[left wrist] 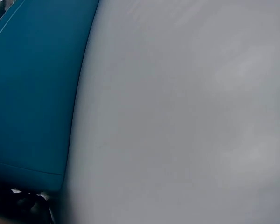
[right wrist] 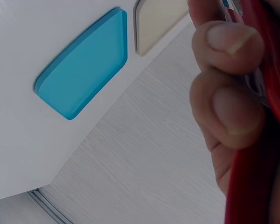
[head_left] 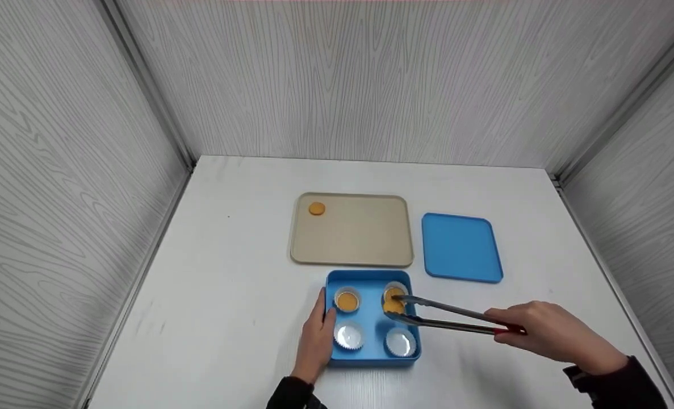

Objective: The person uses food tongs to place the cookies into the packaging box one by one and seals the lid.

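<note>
My right hand [head_left: 549, 332] grips metal tongs [head_left: 456, 325] by their red handle [right wrist: 275, 70]. The tongs' tips are around a round orange-yellow cookie [head_left: 394, 305], over a white paper cup [head_left: 396, 285] at the back right of a blue box [head_left: 373, 357]. My left hand [head_left: 314, 341] holds the box's left wall, thumb at the rim and fingers along the outside. At the back left, a paper cup [head_left: 337, 292] contains another cookie [head_left: 347, 302]. Two front cups, left [head_left: 348, 335] and right [head_left: 400, 342], show bare bottoms. In the left wrist view, the box wall [left wrist: 32, 93] appears.
Behind the box lies a beige tray [head_left: 354, 230] with one round cookie [head_left: 317, 208] in its back left corner. A flat blue lid [head_left: 461, 247] lies to the right of the tray. Grey wood-grain panels [head_left: 342, 79] enclose the white table [head_left: 229, 272] at the back and sides.
</note>
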A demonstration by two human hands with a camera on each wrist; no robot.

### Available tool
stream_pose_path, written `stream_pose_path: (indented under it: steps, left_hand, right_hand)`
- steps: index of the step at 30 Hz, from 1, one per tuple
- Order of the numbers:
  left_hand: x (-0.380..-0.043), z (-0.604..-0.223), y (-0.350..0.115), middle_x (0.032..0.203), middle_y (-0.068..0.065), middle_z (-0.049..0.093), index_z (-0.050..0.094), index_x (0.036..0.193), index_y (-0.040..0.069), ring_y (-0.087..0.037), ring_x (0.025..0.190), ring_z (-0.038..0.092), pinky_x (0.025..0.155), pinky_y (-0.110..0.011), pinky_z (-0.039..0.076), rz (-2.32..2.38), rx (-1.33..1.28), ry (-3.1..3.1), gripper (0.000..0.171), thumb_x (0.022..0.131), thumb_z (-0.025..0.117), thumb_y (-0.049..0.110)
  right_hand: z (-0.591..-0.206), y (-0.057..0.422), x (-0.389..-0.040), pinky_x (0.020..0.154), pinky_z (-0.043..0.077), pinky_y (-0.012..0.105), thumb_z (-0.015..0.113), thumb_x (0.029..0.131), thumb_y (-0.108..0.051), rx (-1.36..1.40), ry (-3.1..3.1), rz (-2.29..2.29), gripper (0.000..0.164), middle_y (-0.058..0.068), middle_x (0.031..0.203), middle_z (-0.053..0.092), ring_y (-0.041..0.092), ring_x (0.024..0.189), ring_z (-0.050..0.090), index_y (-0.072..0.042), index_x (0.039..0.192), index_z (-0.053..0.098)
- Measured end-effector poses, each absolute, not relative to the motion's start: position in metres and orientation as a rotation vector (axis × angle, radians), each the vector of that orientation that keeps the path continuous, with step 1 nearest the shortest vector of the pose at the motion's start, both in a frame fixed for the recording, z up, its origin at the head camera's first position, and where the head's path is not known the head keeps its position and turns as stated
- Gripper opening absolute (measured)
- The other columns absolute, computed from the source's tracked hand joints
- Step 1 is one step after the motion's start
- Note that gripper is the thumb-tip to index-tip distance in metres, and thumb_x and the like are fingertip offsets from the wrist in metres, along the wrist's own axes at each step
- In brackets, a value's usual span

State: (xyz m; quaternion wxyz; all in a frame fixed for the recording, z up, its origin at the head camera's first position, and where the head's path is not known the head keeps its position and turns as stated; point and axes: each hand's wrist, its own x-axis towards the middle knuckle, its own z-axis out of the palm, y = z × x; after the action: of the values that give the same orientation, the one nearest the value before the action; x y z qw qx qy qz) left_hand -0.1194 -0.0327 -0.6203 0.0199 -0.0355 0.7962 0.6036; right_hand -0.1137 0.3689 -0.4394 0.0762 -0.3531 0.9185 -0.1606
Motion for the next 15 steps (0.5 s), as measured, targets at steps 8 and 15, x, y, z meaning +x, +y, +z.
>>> stream_pose_path:
  steps: [8,15]
  left_hand:
    - [-0.119,-0.621,-0.033,0.168,-0.010,0.027,0.024,0.163,0.006,-0.027,0.154,0.024,0.126,-0.048,0.022,1.874,-0.101,2.472,0.059,0.112,0.041,0.029]
    - [-0.118,-0.619,-0.034,0.168,-0.008,0.027,0.024,0.163,0.008,-0.026,0.154,0.024,0.125,-0.047,0.024,1.879,-0.107,2.461,0.059,0.112,0.042,0.030]
  right_hand:
    - [-0.433,0.367,-0.109,0.053,0.041,0.017,0.077,0.093,-0.021,-1.066,2.695,-0.489,0.018,-0.027,0.076,0.055,-0.008,0.063,0.047,-0.029,0.106,0.069]
    - [-0.426,0.364,-0.106,0.053,0.040,0.017,0.079,0.090,-0.018,-1.083,2.660,-0.466,0.020,-0.026,0.074,0.054,-0.007,0.061,0.045,-0.031,0.097,0.065]
